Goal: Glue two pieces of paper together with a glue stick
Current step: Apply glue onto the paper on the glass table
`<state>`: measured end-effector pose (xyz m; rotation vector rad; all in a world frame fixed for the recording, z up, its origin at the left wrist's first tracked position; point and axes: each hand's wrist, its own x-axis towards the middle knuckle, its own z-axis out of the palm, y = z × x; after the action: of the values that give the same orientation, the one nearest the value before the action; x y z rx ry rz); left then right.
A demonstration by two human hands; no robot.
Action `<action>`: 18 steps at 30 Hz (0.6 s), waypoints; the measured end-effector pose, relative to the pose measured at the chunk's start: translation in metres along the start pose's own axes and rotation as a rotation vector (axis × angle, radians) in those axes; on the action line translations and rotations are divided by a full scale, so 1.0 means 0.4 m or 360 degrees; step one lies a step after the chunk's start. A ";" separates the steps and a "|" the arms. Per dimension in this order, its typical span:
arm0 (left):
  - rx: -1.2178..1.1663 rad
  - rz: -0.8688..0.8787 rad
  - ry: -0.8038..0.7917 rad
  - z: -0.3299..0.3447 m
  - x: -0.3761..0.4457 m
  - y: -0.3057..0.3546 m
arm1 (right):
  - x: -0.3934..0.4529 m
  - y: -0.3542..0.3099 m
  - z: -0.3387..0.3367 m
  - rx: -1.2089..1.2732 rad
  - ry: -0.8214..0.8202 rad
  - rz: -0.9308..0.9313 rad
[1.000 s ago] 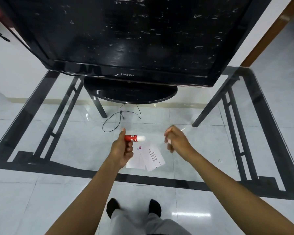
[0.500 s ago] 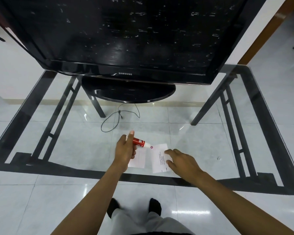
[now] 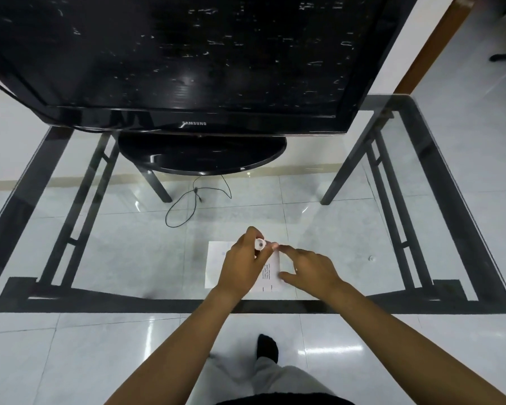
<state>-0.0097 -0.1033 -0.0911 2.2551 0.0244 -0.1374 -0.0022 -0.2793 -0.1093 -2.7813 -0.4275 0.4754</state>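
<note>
- Glue stick [image 3: 259, 244]: held in the left hand [image 3: 241, 267], its white round end facing the camera, body mostly hidden by the hand. It sits over the far edge of the papers, near the middle of the counter's near side.
- Left hand: fingers [image 3: 253, 232] curled shut around the glue stick; thumb tip just right of the white end.
- Right hand [image 3: 311, 271]: fingers [image 3: 287, 249] spread and loose, holding nothing, pressed flat on the printed paper; index tip just beside the glue stick.
- Plain paper [image 3: 215, 263]: white sheet flat on the counter, left of the printed one, partly covered by the left hand.
- Printed paper [image 3: 270, 274]: white sheet with small lines of text, touching or overlapping the plain paper; which lies on top cannot be told.
- Counter [image 3: 421, 229]: clear glass top with a dark border on a dark metal frame; tiled floor visible through it.
- TV [image 3: 187, 54]: large black set on an oval base at the counter's far side, screen off.
- Cap [image 3: 371, 258]: small white round piece on the glass, well right of the papers.
- Cable [image 3: 193, 200]: thin black loop seen through the glass, far of the hands.
</note>
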 end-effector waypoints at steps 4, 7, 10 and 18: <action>0.0074 0.0091 -0.0033 0.012 0.006 0.009 | -0.001 0.006 0.002 -0.0009 0.0018 0.0075; 0.0163 0.0112 -0.0056 0.020 0.018 0.013 | 0.005 0.004 -0.002 0.0040 -0.0002 0.0132; 0.0216 0.0041 -0.0054 0.016 0.035 0.019 | 0.005 0.002 -0.005 0.0044 -0.0035 0.0159; 0.0461 0.0231 -0.0263 0.004 -0.042 0.010 | -0.003 -0.003 -0.013 -0.0071 -0.0088 0.0174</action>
<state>-0.0264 -0.1066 -0.0873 2.5159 -0.2625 -0.2633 -0.0015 -0.2799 -0.1038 -2.8511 -0.3025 0.5756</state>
